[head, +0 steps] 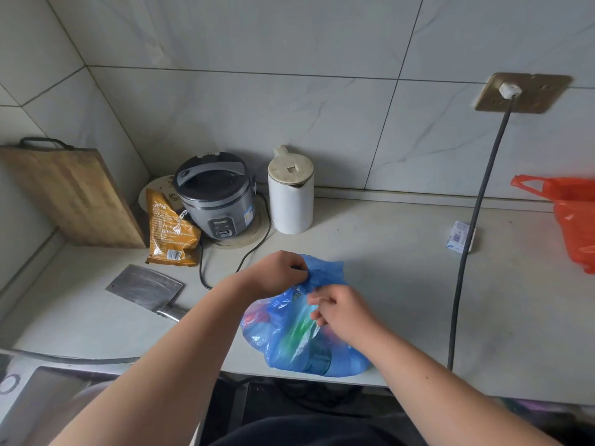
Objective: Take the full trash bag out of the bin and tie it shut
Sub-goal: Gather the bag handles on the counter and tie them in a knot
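Your right hand (341, 312) and left hand (278, 273) are pinching the bag (289, 339) mouth; it is sitting full on the counter (402, 284), already out of the bin, knot not yet showing.

Head view, downward (close) over counter (402, 284)

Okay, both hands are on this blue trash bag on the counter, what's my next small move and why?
Probably cross the two gathered ends into a knot: the left hand pinches one flap of the blue trash bag, the right hand grips another, and its mouth looks untied.
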`<state>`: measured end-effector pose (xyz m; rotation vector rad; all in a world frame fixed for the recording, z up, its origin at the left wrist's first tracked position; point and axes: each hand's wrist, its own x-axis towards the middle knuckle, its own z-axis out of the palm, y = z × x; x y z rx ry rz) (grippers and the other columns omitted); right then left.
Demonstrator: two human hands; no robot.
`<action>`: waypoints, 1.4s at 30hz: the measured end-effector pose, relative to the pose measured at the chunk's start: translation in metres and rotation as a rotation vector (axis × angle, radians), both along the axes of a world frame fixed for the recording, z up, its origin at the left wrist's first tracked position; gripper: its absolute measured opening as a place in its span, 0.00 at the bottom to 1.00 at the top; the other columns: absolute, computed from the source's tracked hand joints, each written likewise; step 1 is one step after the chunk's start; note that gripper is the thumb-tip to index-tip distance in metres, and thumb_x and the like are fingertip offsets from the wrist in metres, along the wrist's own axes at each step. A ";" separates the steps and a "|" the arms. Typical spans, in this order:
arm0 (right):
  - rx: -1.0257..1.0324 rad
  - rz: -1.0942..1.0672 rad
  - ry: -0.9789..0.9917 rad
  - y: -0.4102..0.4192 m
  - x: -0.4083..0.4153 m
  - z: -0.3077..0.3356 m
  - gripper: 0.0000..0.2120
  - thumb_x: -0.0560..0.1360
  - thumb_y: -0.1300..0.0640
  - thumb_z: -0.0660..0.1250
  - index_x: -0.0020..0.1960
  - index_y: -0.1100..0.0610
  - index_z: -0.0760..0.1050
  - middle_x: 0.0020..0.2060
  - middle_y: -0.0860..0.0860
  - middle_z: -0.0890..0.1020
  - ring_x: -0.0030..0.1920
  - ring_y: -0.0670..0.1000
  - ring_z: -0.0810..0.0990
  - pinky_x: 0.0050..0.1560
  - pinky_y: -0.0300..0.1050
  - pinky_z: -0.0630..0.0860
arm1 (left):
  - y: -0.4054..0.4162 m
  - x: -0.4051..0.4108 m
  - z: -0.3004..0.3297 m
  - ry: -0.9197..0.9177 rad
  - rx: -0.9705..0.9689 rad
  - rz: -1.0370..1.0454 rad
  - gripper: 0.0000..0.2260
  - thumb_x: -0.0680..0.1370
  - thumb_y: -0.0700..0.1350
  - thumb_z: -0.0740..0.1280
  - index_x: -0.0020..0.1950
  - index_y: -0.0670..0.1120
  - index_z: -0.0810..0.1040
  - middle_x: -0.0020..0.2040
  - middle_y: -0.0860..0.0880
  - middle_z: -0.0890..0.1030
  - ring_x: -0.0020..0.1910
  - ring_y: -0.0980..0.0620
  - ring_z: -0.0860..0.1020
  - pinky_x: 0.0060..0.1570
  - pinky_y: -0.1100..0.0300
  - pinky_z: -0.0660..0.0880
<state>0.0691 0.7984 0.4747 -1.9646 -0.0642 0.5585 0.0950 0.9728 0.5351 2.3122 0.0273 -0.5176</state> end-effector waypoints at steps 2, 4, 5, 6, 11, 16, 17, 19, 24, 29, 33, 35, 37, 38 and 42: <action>0.007 -0.038 0.004 -0.003 0.004 -0.002 0.11 0.77 0.58 0.61 0.47 0.47 0.80 0.43 0.49 0.86 0.42 0.50 0.86 0.52 0.54 0.82 | 0.003 -0.003 0.000 0.002 -0.047 -0.018 0.05 0.75 0.41 0.65 0.44 0.46 0.81 0.39 0.50 0.79 0.38 0.52 0.73 0.39 0.62 0.70; 0.139 -0.072 0.077 -0.002 0.004 -0.001 0.11 0.75 0.51 0.65 0.54 0.51 0.81 0.44 0.50 0.87 0.42 0.51 0.87 0.47 0.51 0.82 | 0.005 -0.006 -0.002 -0.004 -0.093 -0.033 0.06 0.76 0.39 0.65 0.50 0.45 0.80 0.42 0.50 0.80 0.39 0.53 0.74 0.43 0.60 0.72; 0.198 -0.090 0.119 -0.001 0.004 0.000 0.14 0.73 0.47 0.67 0.55 0.53 0.81 0.43 0.51 0.87 0.39 0.51 0.86 0.42 0.47 0.82 | 0.005 -0.008 -0.003 -0.014 -0.113 -0.048 0.08 0.76 0.38 0.64 0.53 0.44 0.80 0.43 0.50 0.80 0.41 0.53 0.75 0.45 0.61 0.73; 0.219 -0.098 0.124 0.001 0.003 0.003 0.16 0.71 0.45 0.68 0.52 0.53 0.81 0.41 0.50 0.87 0.36 0.50 0.86 0.38 0.45 0.81 | 0.005 -0.009 -0.004 -0.030 -0.122 -0.068 0.09 0.76 0.38 0.64 0.56 0.43 0.79 0.45 0.49 0.80 0.43 0.53 0.75 0.46 0.63 0.73; 0.093 -0.087 -0.059 -0.001 0.006 0.008 0.09 0.75 0.52 0.68 0.38 0.53 0.78 0.31 0.49 0.86 0.26 0.45 0.78 0.30 0.45 0.75 | 0.006 -0.016 -0.010 -0.198 -0.065 -0.114 0.14 0.78 0.37 0.64 0.61 0.46 0.79 0.53 0.51 0.81 0.50 0.53 0.78 0.45 0.79 0.66; -0.028 -0.050 -0.134 -0.006 0.011 0.014 0.08 0.74 0.50 0.65 0.36 0.46 0.76 0.28 0.45 0.83 0.24 0.45 0.78 0.32 0.42 0.73 | 0.012 -0.017 -0.016 -0.283 -0.100 -0.059 0.12 0.80 0.40 0.64 0.59 0.51 0.82 0.53 0.58 0.82 0.51 0.60 0.78 0.50 0.79 0.66; -0.034 -0.044 -0.138 -0.008 0.011 0.014 0.08 0.74 0.51 0.65 0.36 0.46 0.75 0.27 0.45 0.83 0.24 0.45 0.77 0.33 0.42 0.73 | 0.015 -0.017 -0.019 -0.284 -0.127 -0.053 0.12 0.81 0.40 0.63 0.59 0.51 0.82 0.53 0.58 0.83 0.51 0.61 0.78 0.52 0.77 0.67; -0.067 -0.023 -0.171 -0.012 0.010 0.013 0.07 0.75 0.53 0.64 0.38 0.49 0.74 0.26 0.45 0.82 0.24 0.45 0.77 0.34 0.43 0.75 | 0.019 -0.018 -0.027 -0.296 -0.198 -0.004 0.13 0.81 0.39 0.61 0.58 0.51 0.82 0.53 0.60 0.82 0.52 0.68 0.77 0.54 0.76 0.67; -0.190 0.036 -0.323 -0.025 0.003 0.008 0.08 0.76 0.57 0.64 0.38 0.51 0.72 0.31 0.54 0.80 0.29 0.53 0.77 0.37 0.48 0.77 | 0.032 -0.021 -0.052 -0.423 -0.329 0.260 0.18 0.81 0.37 0.61 0.53 0.61 0.80 0.55 0.65 0.80 0.55 0.73 0.75 0.56 0.77 0.65; -0.302 0.067 -0.290 -0.044 -0.001 -0.009 0.10 0.76 0.58 0.63 0.37 0.51 0.68 0.27 0.50 0.74 0.30 0.51 0.70 0.34 0.48 0.71 | 0.044 -0.025 -0.081 -0.344 -0.475 0.561 0.13 0.82 0.40 0.62 0.55 0.58 0.80 0.53 0.60 0.83 0.55 0.65 0.79 0.61 0.64 0.72; -0.444 0.097 -0.264 -0.057 -0.007 -0.024 0.08 0.76 0.56 0.61 0.38 0.49 0.67 0.27 0.48 0.72 0.28 0.49 0.67 0.30 0.45 0.66 | 0.050 -0.030 -0.103 -0.251 -0.407 0.646 0.11 0.82 0.40 0.62 0.55 0.53 0.81 0.52 0.56 0.84 0.55 0.53 0.80 0.61 0.53 0.75; -0.549 0.096 -0.223 -0.062 -0.011 -0.033 0.08 0.76 0.55 0.61 0.38 0.50 0.67 0.27 0.48 0.73 0.28 0.50 0.69 0.30 0.46 0.66 | 0.053 -0.033 -0.113 -0.224 -0.300 0.638 0.11 0.82 0.40 0.61 0.56 0.51 0.81 0.50 0.56 0.83 0.52 0.50 0.79 0.57 0.54 0.75; -0.620 0.084 -0.134 -0.066 -0.013 -0.042 0.08 0.76 0.56 0.61 0.38 0.52 0.69 0.30 0.49 0.75 0.32 0.53 0.72 0.33 0.46 0.69 | 0.055 -0.037 -0.122 -0.201 -0.184 0.624 0.11 0.81 0.39 0.60 0.53 0.51 0.81 0.49 0.53 0.82 0.49 0.48 0.79 0.49 0.58 0.73; -0.599 0.065 -0.079 -0.065 -0.014 -0.046 0.09 0.77 0.57 0.61 0.38 0.53 0.69 0.31 0.48 0.76 0.33 0.54 0.74 0.35 0.46 0.70 | 0.055 -0.038 -0.124 -0.196 -0.143 0.627 0.12 0.81 0.39 0.60 0.50 0.51 0.81 0.48 0.52 0.82 0.45 0.48 0.78 0.44 0.59 0.71; -0.006 -0.193 0.116 -0.054 -0.015 -0.039 0.13 0.79 0.63 0.61 0.37 0.53 0.70 0.34 0.47 0.84 0.37 0.50 0.84 0.36 0.43 0.77 | 0.050 -0.032 -0.102 -0.296 -0.130 0.643 0.13 0.80 0.40 0.60 0.43 0.55 0.80 0.43 0.55 0.83 0.37 0.51 0.78 0.35 0.59 0.73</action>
